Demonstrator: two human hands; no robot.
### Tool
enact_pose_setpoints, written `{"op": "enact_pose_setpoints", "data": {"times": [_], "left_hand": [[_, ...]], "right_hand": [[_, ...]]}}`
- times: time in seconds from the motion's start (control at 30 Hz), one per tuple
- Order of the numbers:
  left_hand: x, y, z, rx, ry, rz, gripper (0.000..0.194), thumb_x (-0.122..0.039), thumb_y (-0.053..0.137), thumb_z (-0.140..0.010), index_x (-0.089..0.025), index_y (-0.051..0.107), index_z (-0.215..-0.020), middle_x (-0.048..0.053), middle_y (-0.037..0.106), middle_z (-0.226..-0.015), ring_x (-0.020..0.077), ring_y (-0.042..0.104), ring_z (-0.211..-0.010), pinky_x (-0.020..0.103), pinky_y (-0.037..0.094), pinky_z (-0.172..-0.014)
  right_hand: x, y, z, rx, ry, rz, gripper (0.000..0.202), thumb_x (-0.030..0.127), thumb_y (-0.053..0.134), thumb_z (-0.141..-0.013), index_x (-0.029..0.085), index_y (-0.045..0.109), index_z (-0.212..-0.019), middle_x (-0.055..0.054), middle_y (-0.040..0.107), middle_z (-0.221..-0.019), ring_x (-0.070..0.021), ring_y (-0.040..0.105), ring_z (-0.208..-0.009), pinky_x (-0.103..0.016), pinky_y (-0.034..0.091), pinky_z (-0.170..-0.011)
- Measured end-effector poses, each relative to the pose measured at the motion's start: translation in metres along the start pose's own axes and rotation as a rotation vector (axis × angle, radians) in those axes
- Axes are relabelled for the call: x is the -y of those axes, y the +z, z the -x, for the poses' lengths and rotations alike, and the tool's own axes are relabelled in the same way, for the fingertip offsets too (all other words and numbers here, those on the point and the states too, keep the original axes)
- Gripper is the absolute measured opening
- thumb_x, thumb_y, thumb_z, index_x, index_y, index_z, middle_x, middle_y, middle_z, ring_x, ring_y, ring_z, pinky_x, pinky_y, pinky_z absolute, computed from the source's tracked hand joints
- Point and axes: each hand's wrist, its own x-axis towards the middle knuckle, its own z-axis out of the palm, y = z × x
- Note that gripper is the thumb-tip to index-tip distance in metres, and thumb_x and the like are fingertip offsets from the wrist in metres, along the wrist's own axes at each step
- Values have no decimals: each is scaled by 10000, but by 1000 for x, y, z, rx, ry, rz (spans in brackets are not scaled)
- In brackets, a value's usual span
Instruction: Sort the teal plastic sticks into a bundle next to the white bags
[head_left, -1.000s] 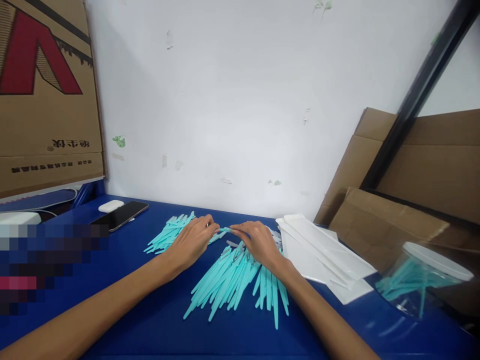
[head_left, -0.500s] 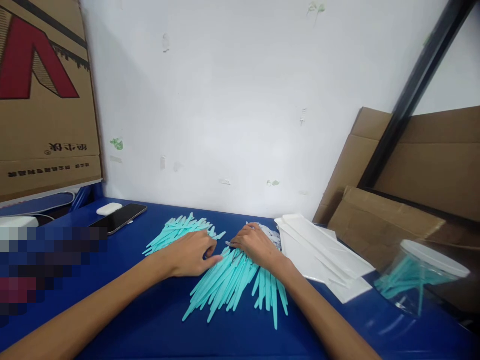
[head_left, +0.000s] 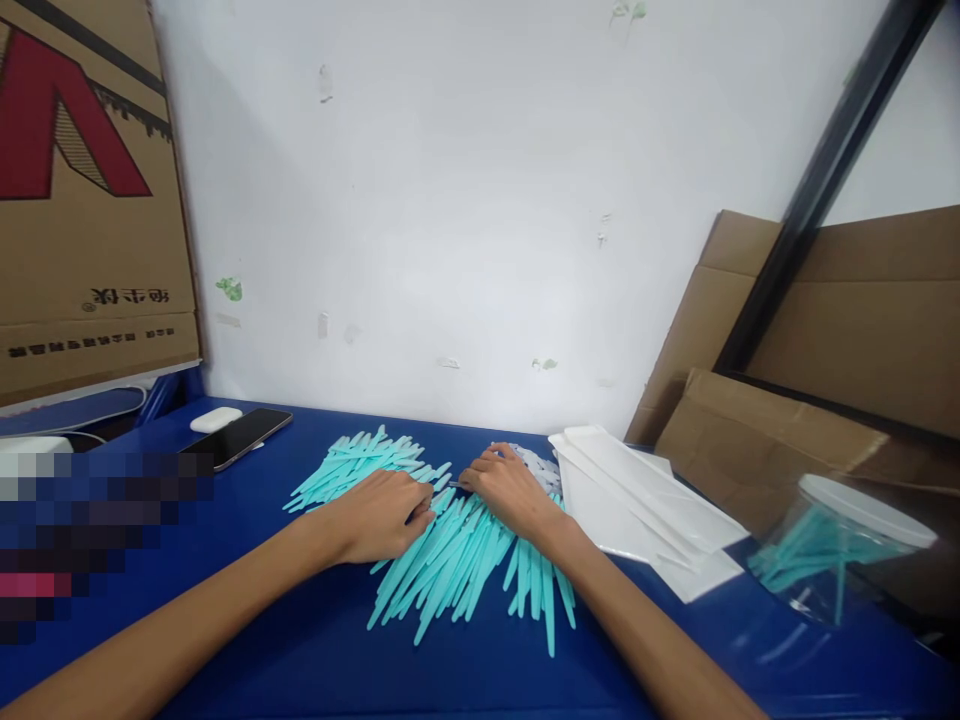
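Flat turquoise plastic sticks [head_left: 450, 570] with tapered ends lie fanned out on the blue table [head_left: 300, 640]. A second pile of turquoise sticks [head_left: 352, 465] is farther back on the left. My left hand [head_left: 386, 515] rests between the two piles, fingers curled and thumb drawn in; whatever it pinches is hidden. Over the upper ends of the front pile, my right hand [head_left: 510, 490] has its fingers bent, with a small clear piece at the fingertips. Behind it lies a heap of small clear plastic pieces [head_left: 538, 465], partly covered by the hand.
White flat packets [head_left: 637, 490] are stacked to the right. Beyond them a clear jar [head_left: 832, 560] with a white lid holds more turquoise sticks. A phone [head_left: 240, 437] and a white case [head_left: 216, 419] lie at the back left. Cardboard [head_left: 765, 440] leans at the right.
My left hand has shifted slightly down, its thumb closer to the fingers, and stick ends now show beneath it. The right hand stays nearly in place over the pile.
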Motion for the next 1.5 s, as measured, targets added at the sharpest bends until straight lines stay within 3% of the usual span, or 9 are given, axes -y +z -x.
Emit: {"op": "enact_pose_setpoints", "data": {"times": [0.2,0.4,0.7,0.83,1.0,1.5], "left_hand": [[1,-2,-3,-2,-33,-71,345,-363,338,-980,-202,599,-823,63,661,-729,240,615,-686,312,322,-577],[1,-2,-3,-50,-33,-49,348,-349,305,-988,-198,568,-815,55,622,-673,224,585,-640,302,306,-551],[-1,-12,-7,-230,-171,97,242,-353,365,-964,-205,516,-1083,-16,589,-600,189,557,-557,277,316,-554],[4,-8,-9,-279,-175,108,291,-369,313,-997,-216,526,-1124,9,653,-722,185,602,-617,273,360,-587],[16,3,-12,-320,-155,119,308,-394,313,-1011,-257,557,-1138,32,694,-926,206,656,-805,270,415,-638],[12,1,-11,-368,-159,141,313,-407,314,-1014,-259,572,-1109,13,709,-929,190,663,-774,272,428,-634]], "right_hand": [[-5,-12,2,-30,113,-95,146,243,518,-984,195,645,-1036,-42,747,-835,-195,680,-784,-366,380,-936],[-6,-18,5,-139,126,-269,237,334,489,-995,219,686,-1060,-43,752,-890,-201,687,-850,-341,414,-888],[-8,-17,7,-237,169,-425,267,372,479,-993,257,699,-1090,-29,746,-857,-215,683,-846,-352,427,-846],[-9,-17,5,-324,227,-613,201,369,570,-945,289,747,-997,-10,753,-916,-199,685,-832,-319,461,-788],[-9,-24,2,-452,437,-931,120,347,701,-836,272,764,-906,4,758,-922,-200,694,-849,-293,507,-775],[-17,-26,4,-381,464,-1149,186,390,725,-782,234,762,-876,-39,758,-922,-226,692,-896,-338,519,-825]]}}
